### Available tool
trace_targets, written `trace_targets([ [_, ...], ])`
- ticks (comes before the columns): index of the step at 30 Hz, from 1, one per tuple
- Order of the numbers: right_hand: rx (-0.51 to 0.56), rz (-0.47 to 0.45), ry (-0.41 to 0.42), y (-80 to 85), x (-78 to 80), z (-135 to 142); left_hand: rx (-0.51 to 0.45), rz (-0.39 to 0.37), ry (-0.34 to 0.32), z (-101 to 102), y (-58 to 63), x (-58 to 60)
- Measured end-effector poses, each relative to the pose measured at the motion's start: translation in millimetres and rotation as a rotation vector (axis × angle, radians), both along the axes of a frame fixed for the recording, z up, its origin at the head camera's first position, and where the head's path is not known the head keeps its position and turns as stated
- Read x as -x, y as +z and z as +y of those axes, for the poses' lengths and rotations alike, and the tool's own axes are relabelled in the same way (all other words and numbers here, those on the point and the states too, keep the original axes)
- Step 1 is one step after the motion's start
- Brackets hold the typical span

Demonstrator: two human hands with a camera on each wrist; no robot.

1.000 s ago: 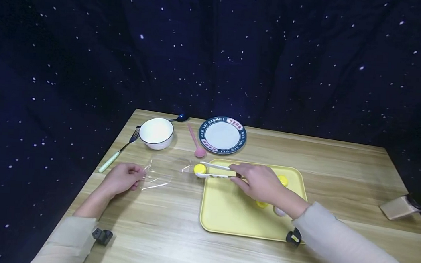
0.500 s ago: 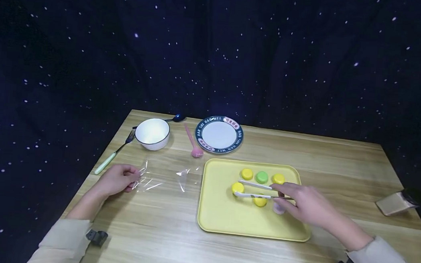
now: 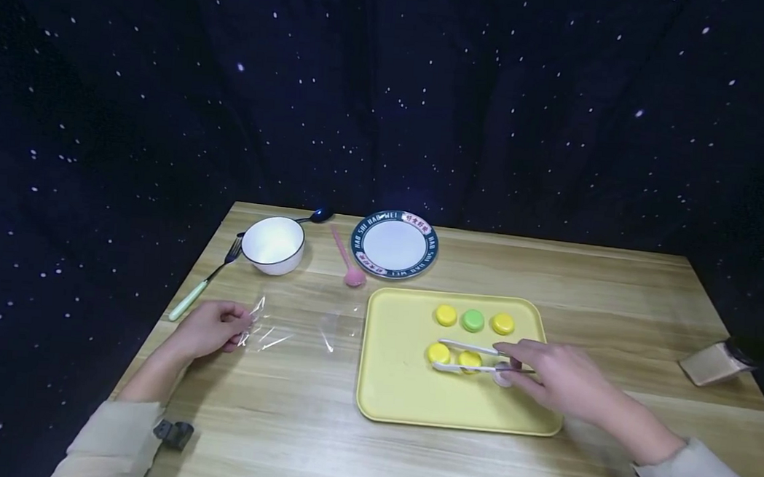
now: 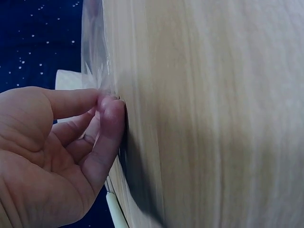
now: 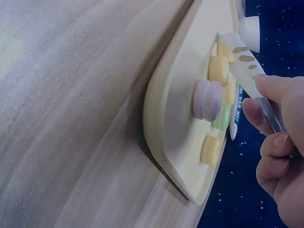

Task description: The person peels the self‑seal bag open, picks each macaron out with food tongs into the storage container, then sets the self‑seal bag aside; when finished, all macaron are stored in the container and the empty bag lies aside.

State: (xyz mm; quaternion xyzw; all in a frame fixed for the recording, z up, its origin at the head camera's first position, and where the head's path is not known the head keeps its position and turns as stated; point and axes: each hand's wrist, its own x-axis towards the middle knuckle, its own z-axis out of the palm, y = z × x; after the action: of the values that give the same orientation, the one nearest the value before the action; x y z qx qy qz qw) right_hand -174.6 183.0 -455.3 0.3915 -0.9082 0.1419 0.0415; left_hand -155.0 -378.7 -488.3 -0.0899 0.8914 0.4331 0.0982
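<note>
My left hand (image 3: 212,329) pinches the edge of a clear plastic bag (image 3: 275,334) between thumb and fingertips; the bag extends rightward over the table. White-tipped tongs (image 3: 470,347) are in my right hand (image 3: 560,373), above the yellow tray (image 3: 405,400). Their two tips stand on either side of a yellow macaron (image 3: 438,353); whether they squeeze it I cannot tell. Beside it are another yellow macaron (image 3: 470,361), partly behind the tongs, and a lavender macaron (image 5: 207,99). A back row holds a yellow macaron (image 3: 446,315), a green macaron (image 3: 473,320) and one more yellow macaron (image 3: 503,323).
Behind the tray lies a dark-rimmed plate (image 3: 395,244), with a pink spoon (image 3: 354,276) to its left. A white bowl (image 3: 273,245), a green-handled fork (image 3: 188,301) and a dark spoon (image 3: 321,215) are at the back left. A dark-lidded jar (image 3: 709,362) lies at the right.
My right hand has brought the tongs and yellow macaron from beside the bag rightward over the tray, to the front row. My left hand keeps its pinch on the bag, almost unmoved.
</note>
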Motion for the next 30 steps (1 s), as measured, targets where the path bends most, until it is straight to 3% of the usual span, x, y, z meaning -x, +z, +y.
trace_targets([
  [5,0.042,-0.069,0.000,8.3,-2.7,7.0,0.010,-0.010,-0.007,-1.1,1.1,0.2],
  [9,0.166,-0.186,-0.037,12.4,-3.6,19.9,-0.019,-0.019,-0.009,-1.6,2.7,0.3],
  [12,0.273,-0.239,-0.138,12.2,-1.3,34.7,-0.030,-0.020,-0.014,-1.7,3.7,1.4],
  [15,0.330,-0.200,-0.294,9.8,6.6,52.9,-0.026,-0.025,-0.020,-2.2,4.2,2.6],
  [18,0.318,-0.143,-0.461,5.8,18.2,72.8,-0.026,-0.030,-0.022,-2.9,3.9,3.8],
  [22,0.241,-0.155,-0.626,-0.1,29.5,94.7,-0.026,-0.031,-0.023,-3.1,3.5,4.2],
  [25,0.181,-0.202,-0.706,-6.1,32.1,104.9,-0.017,-0.029,-0.023,-3.4,2.8,4.2],
  [30,0.098,-0.230,-0.766,-16.2,31.5,111.8,-0.005,-0.022,-0.022,-3.9,0.7,4.3],
])
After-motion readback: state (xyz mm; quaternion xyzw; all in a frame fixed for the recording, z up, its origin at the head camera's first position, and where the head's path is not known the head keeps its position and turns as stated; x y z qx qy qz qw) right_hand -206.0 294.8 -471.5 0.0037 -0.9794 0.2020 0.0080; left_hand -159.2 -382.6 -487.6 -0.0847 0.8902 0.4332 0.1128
